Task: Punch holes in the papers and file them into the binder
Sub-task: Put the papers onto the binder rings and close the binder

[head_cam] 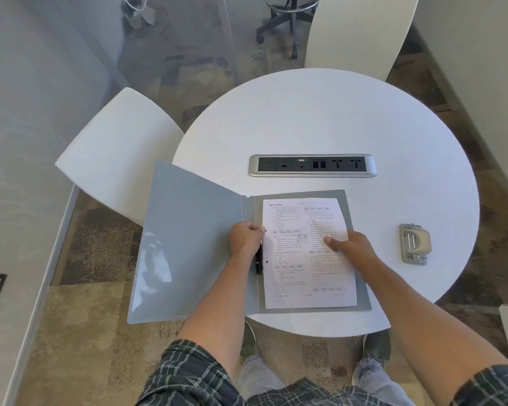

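A grey binder (188,244) lies open at the near left of the round white table (320,121), its front cover hanging past the table edge. A printed paper (294,276) with two punched holes on its left margin lies on the binder's right half. My left hand (245,238) is curled at the spine, its fingers pinching the black binder clip (259,263) by the paper's left edge. My right hand (351,247) rests flat on the middle of the paper, fingers straight. A grey metal hole punch (414,244) sits to the right, apart from both hands.
A silver power and socket strip (313,166) is set into the table beyond the binder. White chairs stand at the left (115,159) and far side (358,33). My feet and the patterned carpet show below the table's near edge.
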Demonstrator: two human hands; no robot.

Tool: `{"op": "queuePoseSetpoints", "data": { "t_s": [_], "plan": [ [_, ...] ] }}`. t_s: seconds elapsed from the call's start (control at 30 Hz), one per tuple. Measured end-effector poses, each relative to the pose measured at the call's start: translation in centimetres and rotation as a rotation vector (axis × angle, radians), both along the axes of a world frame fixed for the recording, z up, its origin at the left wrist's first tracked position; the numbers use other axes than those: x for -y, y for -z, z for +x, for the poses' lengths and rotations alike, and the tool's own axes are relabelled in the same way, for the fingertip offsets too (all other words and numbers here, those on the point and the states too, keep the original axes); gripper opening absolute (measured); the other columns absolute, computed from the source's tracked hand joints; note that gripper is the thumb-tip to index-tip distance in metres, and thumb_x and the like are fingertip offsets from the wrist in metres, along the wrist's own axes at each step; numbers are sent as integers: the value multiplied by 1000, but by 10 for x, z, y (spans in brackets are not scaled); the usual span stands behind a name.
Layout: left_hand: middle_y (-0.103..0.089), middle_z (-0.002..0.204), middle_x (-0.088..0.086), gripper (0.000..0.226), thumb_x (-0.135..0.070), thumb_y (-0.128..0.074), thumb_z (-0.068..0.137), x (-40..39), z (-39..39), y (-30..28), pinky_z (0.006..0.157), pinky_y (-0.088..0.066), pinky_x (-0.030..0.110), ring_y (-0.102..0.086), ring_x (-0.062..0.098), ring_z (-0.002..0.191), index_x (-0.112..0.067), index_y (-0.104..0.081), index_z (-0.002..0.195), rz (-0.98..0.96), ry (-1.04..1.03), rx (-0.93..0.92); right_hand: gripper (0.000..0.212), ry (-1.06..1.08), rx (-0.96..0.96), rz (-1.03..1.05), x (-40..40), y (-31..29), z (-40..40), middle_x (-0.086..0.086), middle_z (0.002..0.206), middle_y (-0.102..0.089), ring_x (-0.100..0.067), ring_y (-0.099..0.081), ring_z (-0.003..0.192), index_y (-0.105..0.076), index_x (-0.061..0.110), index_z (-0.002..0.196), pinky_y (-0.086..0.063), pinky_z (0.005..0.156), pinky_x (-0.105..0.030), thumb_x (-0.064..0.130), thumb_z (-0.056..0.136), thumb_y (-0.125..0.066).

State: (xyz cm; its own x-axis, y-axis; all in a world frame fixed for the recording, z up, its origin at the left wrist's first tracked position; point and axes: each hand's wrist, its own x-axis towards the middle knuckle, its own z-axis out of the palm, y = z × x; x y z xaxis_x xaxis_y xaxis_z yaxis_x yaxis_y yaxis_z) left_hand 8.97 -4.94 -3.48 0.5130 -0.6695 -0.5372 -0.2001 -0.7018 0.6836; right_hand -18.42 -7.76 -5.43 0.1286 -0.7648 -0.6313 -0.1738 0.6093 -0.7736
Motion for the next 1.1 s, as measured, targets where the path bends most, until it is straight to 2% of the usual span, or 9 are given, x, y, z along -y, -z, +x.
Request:
{"op": "queuePoseSetpoints", "data": {
  "t_s": [0.17, 0.27, 0.33, 0.4, 0.53, 0.67, 0.8, 0.97, 1.1],
  "plan": [
    [-79, 92, 9, 18, -17, -74, 89, 7, 0, 3, 81, -61, 37, -69, 24, 81, -3, -71, 77, 49, 17, 14, 25, 25, 15, 14, -4, 2, -1, -9, 100, -82, -32, -80, 88, -78, 10, 109, -63, 83, -47, 18, 86, -84],
    [-78, 92, 9, 30, -18, -72, 90, 7, -2, 0, 69, -57, 32, -66, 25, 74, -17, -61, 62, 74, 54, 56, 25, 26, 10, 15, -4, 1, -1, -7, 100, -82, -31, -80, 87, -78, 11, 109, -64, 83, -47, 19, 86, -84],
    [-78, 96, 9, 34, -18, -69, 91, 6, -5, -3, 54, -45, 25, -70, 31, 82, -18, -60, 59, 83, 86, 91, 24, 24, -1, 3, -4, 0, -2, -6, 99, -83, -29, -81, 86, -78, 13, 108, -64, 80, -45, 20, 86, -84],
    [-78, 98, 10, 32, -19, -68, 92, 5, -7, -4, 51, -39, 24, -72, 31, 89, -16, -60, 60, 84, 126, 120, 22, 30, -10, -13, -4, 0, -4, -3, 97, -83, -27, -81, 84, -78, 15, 107, -65, 74, -41, 20, 86, -84],
    [-76, 102, 4, 8, -18, -70, 88, 0, -4, -9, 71, -53, 32, -70, 25, 88, -10, -67, 89, 63, 162, 72, 21, 36, -60, -60, -5, 3, -5, 2, 94, -83, -23, -81, 80, -76, 18, 104, -65, 68, -37, 23, 85, -85],
    [-72, 96, 2, 25, -17, -74, 83, -11, 7, -17, 61, -47, 29, -67, 22, 78, -20, -58, 103, 98, 270, 35, 18, 11, -78, -78, -6, 3, -1, 5, 93, -83, -19, -80, 79, -77, 21, 103, -63, 68, -34, 22, 87, -83],
    [-70, 101, 6, 44, -22, -82, 80, -19, 19, -24, 68, -56, 41, -73, 31, 85, -22, -55, 115, 164, 356, 27, 13, -7, -101, -90, -6, 1, 2, 6, 91, -82, -16, -80, 74, -76, 21, 101, -60, 59, -26, 21, 89, -81],
    [-74, 86, 3, 38, -24, -90, 72, -27, 16, -28, 63, -53, 35, -70, 21, 73, -19, -56, 88, 201, 392, 24, 19, -12, -96, -86, -7, 0, 2, 2, 95, -82, -21, -80, 80, -76, 17, 106, -64, 71, -36, 20, 88, -82],
    [-71, 82, -2, 26, -12, -87, 73, -33, 11, -24, 56, -49, 26, -64, 15, 68, -20, -63, 79, 209, 444, 9, 25, -25, -59, -93, -9, -3, -1, 5, 97, -82, -17, -80, 81, -75, 18, 108, -62, 64, -27, 16, 85, -85]
  ]
}}
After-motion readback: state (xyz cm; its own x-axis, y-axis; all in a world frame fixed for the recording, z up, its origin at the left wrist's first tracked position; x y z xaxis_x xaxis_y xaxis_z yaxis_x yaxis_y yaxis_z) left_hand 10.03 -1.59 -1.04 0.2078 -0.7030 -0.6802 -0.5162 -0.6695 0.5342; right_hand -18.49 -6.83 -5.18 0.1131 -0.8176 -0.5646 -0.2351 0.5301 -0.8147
